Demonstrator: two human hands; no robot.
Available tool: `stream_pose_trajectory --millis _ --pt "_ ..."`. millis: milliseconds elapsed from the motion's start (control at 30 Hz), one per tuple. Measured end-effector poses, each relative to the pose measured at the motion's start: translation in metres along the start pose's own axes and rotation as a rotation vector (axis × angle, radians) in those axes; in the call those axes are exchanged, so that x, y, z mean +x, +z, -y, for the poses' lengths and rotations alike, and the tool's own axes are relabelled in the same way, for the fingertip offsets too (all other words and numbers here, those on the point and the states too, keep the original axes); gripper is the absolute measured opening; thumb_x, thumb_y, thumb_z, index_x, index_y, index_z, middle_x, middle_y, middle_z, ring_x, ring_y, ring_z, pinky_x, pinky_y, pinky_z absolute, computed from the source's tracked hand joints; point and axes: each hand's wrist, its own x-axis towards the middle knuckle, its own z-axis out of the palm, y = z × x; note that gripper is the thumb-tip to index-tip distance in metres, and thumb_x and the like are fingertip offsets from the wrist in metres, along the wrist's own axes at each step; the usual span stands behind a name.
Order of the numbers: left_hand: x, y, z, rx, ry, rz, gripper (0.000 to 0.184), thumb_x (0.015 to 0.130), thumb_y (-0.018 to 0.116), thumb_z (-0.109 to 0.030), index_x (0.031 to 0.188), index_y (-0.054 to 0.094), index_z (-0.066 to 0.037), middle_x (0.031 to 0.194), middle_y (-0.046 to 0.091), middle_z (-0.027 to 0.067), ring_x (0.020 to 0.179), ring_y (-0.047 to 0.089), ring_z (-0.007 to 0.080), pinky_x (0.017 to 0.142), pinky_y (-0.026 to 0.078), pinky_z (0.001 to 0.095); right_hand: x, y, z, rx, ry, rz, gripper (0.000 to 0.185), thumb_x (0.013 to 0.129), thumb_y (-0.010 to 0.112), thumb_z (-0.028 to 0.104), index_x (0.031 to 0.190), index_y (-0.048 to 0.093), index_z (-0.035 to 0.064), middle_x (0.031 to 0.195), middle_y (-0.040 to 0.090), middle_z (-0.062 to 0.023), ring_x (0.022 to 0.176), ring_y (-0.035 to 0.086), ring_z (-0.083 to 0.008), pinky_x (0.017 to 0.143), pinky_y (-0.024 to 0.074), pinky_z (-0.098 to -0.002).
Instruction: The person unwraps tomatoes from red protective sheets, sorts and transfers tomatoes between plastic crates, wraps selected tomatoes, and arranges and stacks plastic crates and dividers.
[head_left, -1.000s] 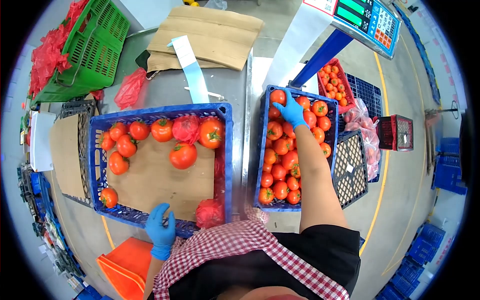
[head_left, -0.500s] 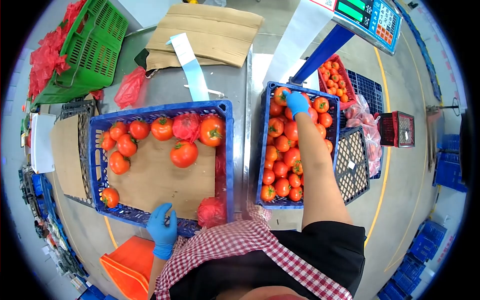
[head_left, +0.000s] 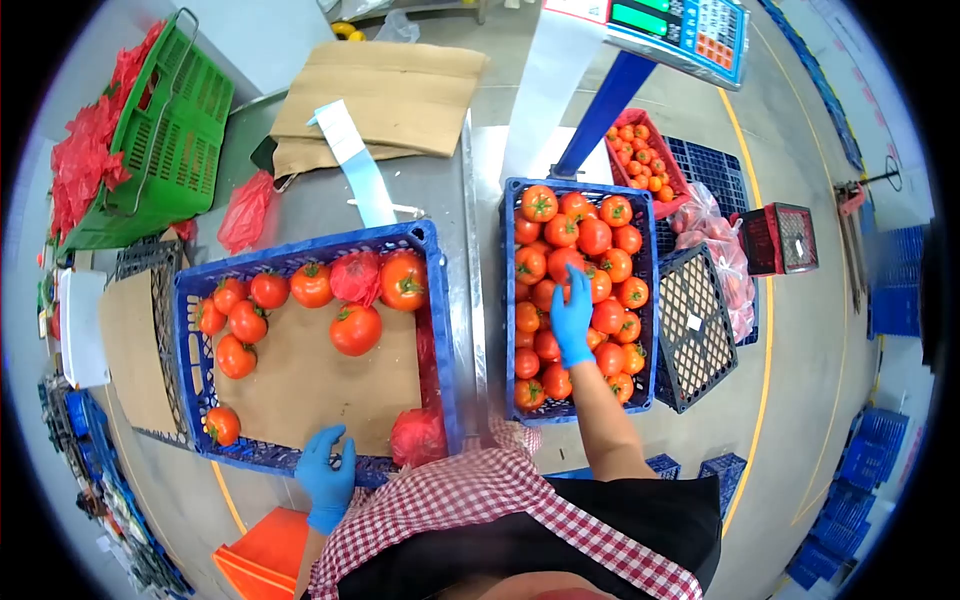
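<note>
My right hand [head_left: 572,320], in a blue glove, lies over the tomatoes [head_left: 594,236] in the full blue crate [head_left: 652,300]. Its fingers are stretched and apart, touching or just above the fruit, and nothing is gripped. At the near rim of the left blue crate [head_left: 440,330] is my left hand [head_left: 327,476], also gloved, with thumb and fingers spread and nothing held. That crate has a cardboard liner [head_left: 310,385]. Several tomatoes line its far and left sides, and one tomato [head_left: 356,330] sits further in. Red plastic bundles [head_left: 418,437] lie at its near right corner and among the far tomatoes.
A scale display [head_left: 665,35] on a blue post stands behind the right crate. Flat cardboard [head_left: 380,95] and a paper strip [head_left: 355,165] lie on the metal table. A green basket [head_left: 165,140] with red bags is far left. Black crate [head_left: 690,330] and red crate [head_left: 650,150] stand right.
My right hand has moved from the far end of the right crate towards its middle, letting go of the tomato there. My left hand stays by the near rim. The view has shifted slightly.
</note>
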Motion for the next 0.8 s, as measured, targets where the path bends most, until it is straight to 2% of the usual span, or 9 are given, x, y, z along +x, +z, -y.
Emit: stream_pose_trajectory --millis 167,200,300,400,533,600,667,767,800 --pt "0.014 -0.017 0.006 -0.398 -0.231 0.108 0.024 0.080 0.065 -0.011 0.104 0.064 -0.006 0.095 0.064 0.0056 0.083 0.059 0.0148 0.072 0.047 0.0273 -0.056 -0.022 0.011 0.102 0.200 -0.008 0.039 0.081 0.056 0.004 0.119 0.051 0.0011 0.118 0.053 -0.0188 0.111 0.051 -0.0331 0.094 0.0411 -0.0385" --pt "0.020 -0.021 0.014 -0.438 -0.193 0.138 0.027 0.083 0.062 -0.010 0.110 0.061 -0.005 0.102 0.062 0.0051 0.089 0.056 0.0133 0.079 0.046 0.0277 -0.063 -0.024 0.013 0.107 0.193 -0.012 0.038 0.080 0.056 0.004 0.119 0.052 0.0016 0.117 0.053 -0.0183 0.110 0.051 -0.0328 0.094 0.0413 -0.0384" --pt "0.046 -0.032 0.022 -0.480 -0.019 0.055 0.030 0.085 0.060 -0.008 0.114 0.058 -0.003 0.108 0.059 0.0078 0.093 0.055 0.0134 0.083 0.045 0.0279 -0.073 -0.033 0.030 0.122 0.180 -0.050 0.035 0.081 0.055 0.002 0.116 0.055 0.0030 0.110 0.055 -0.0153 0.099 0.056 -0.0273 0.087 0.0446 -0.0347" --pt "0.067 -0.052 0.035 -0.492 0.031 0.054 0.032 0.086 0.059 -0.008 0.117 0.055 -0.003 0.114 0.057 0.0084 0.096 0.054 0.0143 0.085 0.044 0.0288 -0.078 -0.050 0.054 0.158 0.176 -0.083 0.033 0.081 0.055 0.000 0.114 0.056 0.0027 0.103 0.057 -0.0118 0.087 0.057 -0.0200 0.080 0.0462 -0.0295" --pt "0.087 -0.078 0.065 -0.442 0.125 -0.007 0.033 0.086 0.059 -0.009 0.119 0.054 -0.003 0.116 0.057 0.0083 0.101 0.055 0.0162 0.088 0.044 0.0293 -0.079 -0.063 0.073 0.180 0.093 -0.168 0.029 0.085 0.055 0.005 0.113 0.057 -0.0009 0.109 0.060 -0.0111 0.099 0.056 -0.0193 0.087 0.0447 -0.0304" --pt "0.104 -0.083 0.102 -0.456 0.133 -0.075 0.034 0.087 0.059 -0.011 0.120 0.054 -0.003 0.117 0.057 0.0080 0.104 0.054 0.0165 0.090 0.043 0.0292 -0.069 -0.069 0.101 0.103 0.009 -0.137 0.028 0.087 0.054 0.004 0.114 0.056 -0.0023 0.114 0.059 -0.0117 0.106 0.055 -0.0197 0.092 0.0435 -0.0321" --pt "0.127 -0.085 0.139 -0.481 0.098 -0.172 0.035 0.087 0.059 -0.012 0.121 0.053 -0.004 0.117 0.057 0.0075 0.104 0.054 0.0160 0.090 0.043 0.0292 -0.060 -0.058 0.150 0.272 -0.031 -0.117 0.029 0.089 0.051 0.002 0.118 0.055 -0.0020 0.112 0.059 -0.0103 0.103 0.056 -0.0176 0.091 0.0441 -0.0311" --pt "0.149 -0.091 0.158 -0.571 0.074 -0.210 0.036 0.087 0.059 -0.013 0.122 0.053 -0.005 0.116 0.057 0.0072 0.102 0.054 0.0155 0.089 0.044 0.0294 -0.050 -0.036 0.223 0.471 -0.040 0.108 0.032 0.087 0.053 0.001 0.120 0.054 0.0005 0.111 0.060 -0.0112 0.103 0.057 -0.0169 0.090 0.0448 -0.0292" --pt "0.151 -0.092 0.157 -0.634 0.071 -0.200 0.037 0.087 0.060 -0.014 0.122 0.054 -0.005 0.116 0.057 0.0071 0.101 0.054 0.0155 0.088 0.044 0.0295 -0.050 -0.026 0.250 0.394 -0.140 0.220 0.036 0.085 0.055 0.003 0.122 0.054 0.0025 0.111 0.060 -0.0135 0.103 0.057 -0.0199 0.090 0.0449 -0.0304"
